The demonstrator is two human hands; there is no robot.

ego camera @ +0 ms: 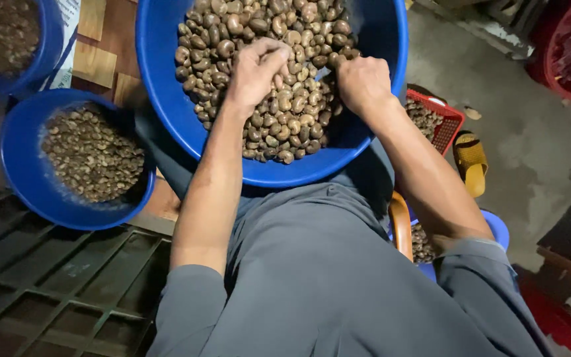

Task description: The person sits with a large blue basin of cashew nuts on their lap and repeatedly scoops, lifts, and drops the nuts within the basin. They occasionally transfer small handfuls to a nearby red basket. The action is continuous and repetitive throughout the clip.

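Both hands work in a large round blue plastic basin [166, 79] of brown cashew nuts [285, 112] resting on the person's lap. The left hand [256, 66] pinches a nut between curled fingertips; the right hand [363, 82] is closed loosely over the heap, its hold hidden. A smaller blue bowl of pale kernels [90, 153] sits at the left, a red mesh basket [447, 122] at the right.
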